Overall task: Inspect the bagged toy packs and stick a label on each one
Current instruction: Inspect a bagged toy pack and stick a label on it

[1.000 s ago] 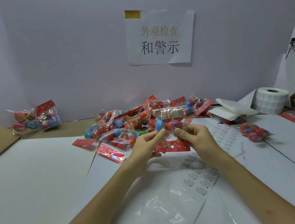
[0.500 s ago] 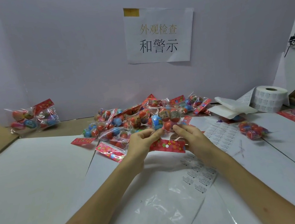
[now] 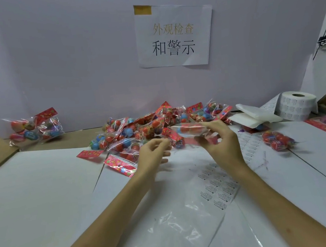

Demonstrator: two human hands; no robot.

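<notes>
A clear bagged toy pack (image 3: 187, 129) with red and blue balls and a red header card (image 3: 173, 136) is lifted above the white table (image 3: 43, 189), lying nearly flat and motion-blurred. My right hand (image 3: 219, 139) grips its right end between thumb and fingers. My left hand (image 3: 153, 153) hovers just left of the header card, fingers loosely curled and thumb spread apart, holding nothing. A sheet of small printed labels (image 3: 219, 188) lies on the table below my right wrist.
A pile of toy packs (image 3: 134, 131) lies against the back wall. Two packs (image 3: 33, 129) sit far left, one (image 3: 277, 140) to the right. A label roll (image 3: 297, 104) and folded white paper (image 3: 255, 115) stand back right. Clear plastic bags (image 3: 171, 235) lie in front.
The pack has been turned from upright to nearly flat and shifted right. My left hand has let go of it; my right hand keeps hold.
</notes>
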